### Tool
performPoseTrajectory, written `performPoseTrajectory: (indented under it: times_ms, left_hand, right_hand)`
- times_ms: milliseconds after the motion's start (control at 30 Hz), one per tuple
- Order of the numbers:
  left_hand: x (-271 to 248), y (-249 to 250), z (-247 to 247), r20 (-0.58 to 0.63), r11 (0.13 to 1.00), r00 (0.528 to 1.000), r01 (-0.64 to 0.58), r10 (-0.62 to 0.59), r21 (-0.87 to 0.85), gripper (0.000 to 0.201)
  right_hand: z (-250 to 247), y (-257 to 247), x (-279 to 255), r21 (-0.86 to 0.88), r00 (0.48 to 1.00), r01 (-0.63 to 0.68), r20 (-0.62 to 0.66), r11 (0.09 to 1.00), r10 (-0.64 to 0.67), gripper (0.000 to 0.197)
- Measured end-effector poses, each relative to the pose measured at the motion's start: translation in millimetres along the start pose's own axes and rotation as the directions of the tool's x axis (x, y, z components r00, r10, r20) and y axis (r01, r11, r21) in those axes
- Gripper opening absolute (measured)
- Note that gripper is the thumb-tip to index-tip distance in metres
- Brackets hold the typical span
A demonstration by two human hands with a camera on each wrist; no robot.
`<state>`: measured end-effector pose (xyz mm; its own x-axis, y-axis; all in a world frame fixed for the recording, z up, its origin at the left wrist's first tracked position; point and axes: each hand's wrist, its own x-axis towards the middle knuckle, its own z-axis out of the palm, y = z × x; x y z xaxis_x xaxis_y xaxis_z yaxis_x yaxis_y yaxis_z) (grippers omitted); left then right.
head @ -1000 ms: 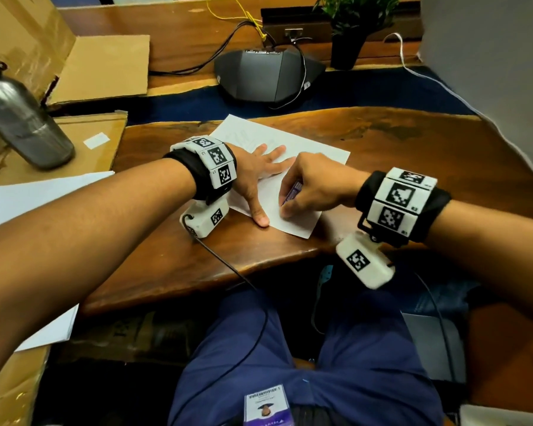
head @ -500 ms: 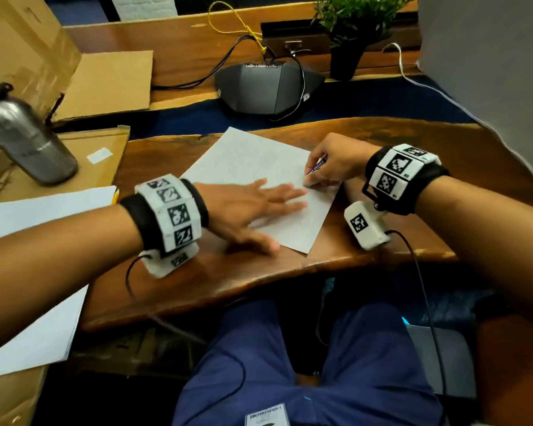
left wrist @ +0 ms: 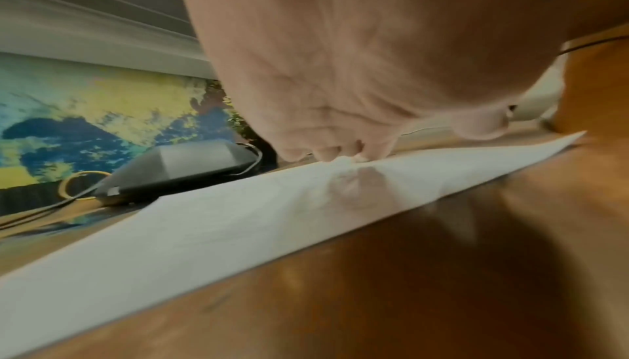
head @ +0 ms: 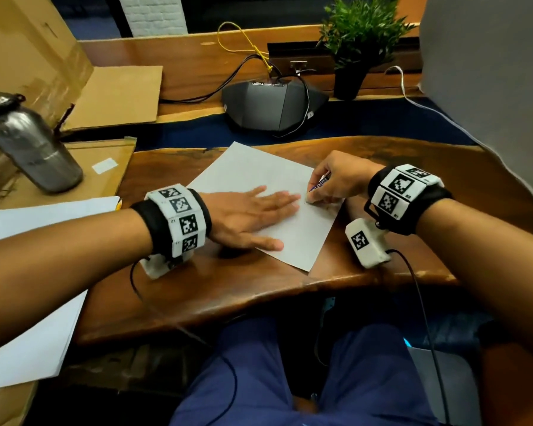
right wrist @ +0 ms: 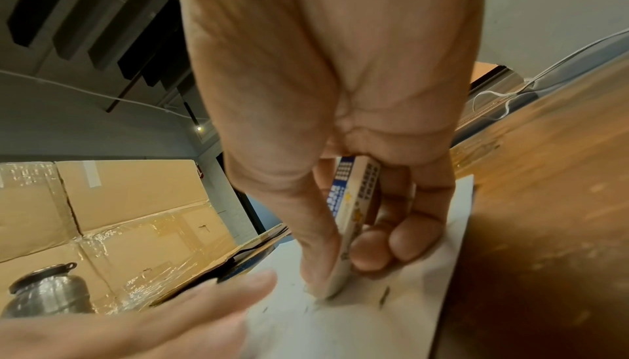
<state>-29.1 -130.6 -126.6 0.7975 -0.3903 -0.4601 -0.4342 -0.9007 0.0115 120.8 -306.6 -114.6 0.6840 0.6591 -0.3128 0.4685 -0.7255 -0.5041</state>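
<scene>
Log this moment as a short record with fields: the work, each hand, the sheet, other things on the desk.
work: rubbing at the paper with an eraser
right hand: pinches the eraser, its white tip pressed to the paper near the right edge
left hand: fingers straight, flat on the paper, holding it down
sheet: lies flat on the wooden desk; small dark specks beside the eraser tip
also there: metal bottle, black speakerphone, potted plant, stack of loose sheets at the left
</scene>
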Motion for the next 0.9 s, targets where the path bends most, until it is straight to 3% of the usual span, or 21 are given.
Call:
performPoseTrajectory:
  times_ms: [67,133,233,333,533,700,833,900]
  left_hand:
    - [-2,19,4,0.004,0.987,0.987,-0.159,0.16,-0.034,0.078]
    - [-2,28,7,0.033,0.971,0.981,-0.185,0.193,-0.154,0.073]
    - [4,6,3,0.1,0.965,0.995,0.039,-0.013,-0.261,0.077]
    - [11,-21,-5,0.157,0.94,0.972,0.213,-0.176,-0.264,0.095]
    - [20,-24,-12,0.177,0.93,0.951,0.288,-0.252,-0.227,0.121]
    - [29,-30,-17,0.216,0.915,0.925,0.354,-0.313,-0.194,0.14]
    - [37,-32,-22,0.263,0.896,0.903,0.396,-0.341,-0.199,0.15]
    - [38,-31,-24,0.264,0.897,0.9,0.4,-0.347,-0.187,0.149]
  right_hand:
    - [0,0,0,-0.005,1.0,0.0,-0.004,1.0,0.0,0.014]
    - [0,-1,0,-0.012,1.0,-0.008,0.001,1.0,0.008,0.014]
    - [1,-2,0,-0.031,1.0,-0.01,-0.006,0.999,0.009,0.014]
    - [3,-2,1,-0.068,1.0,-0.026,-0.016,0.997,0.025,0.015]
    - [8,-21,3,-0.171,0.998,0.025,-0.046,0.985,-0.033,0.015]
    - [13,-27,7,-0.117,0.993,0.063,-0.088,0.991,-0.074,0.016]
    - [24,-32,-7,-0.168,0.977,0.185,0.135,0.968,-0.164,0.012]
    - [21,-31,-4,-0.136,0.98,0.171,0.129,0.976,-0.154,0.013]
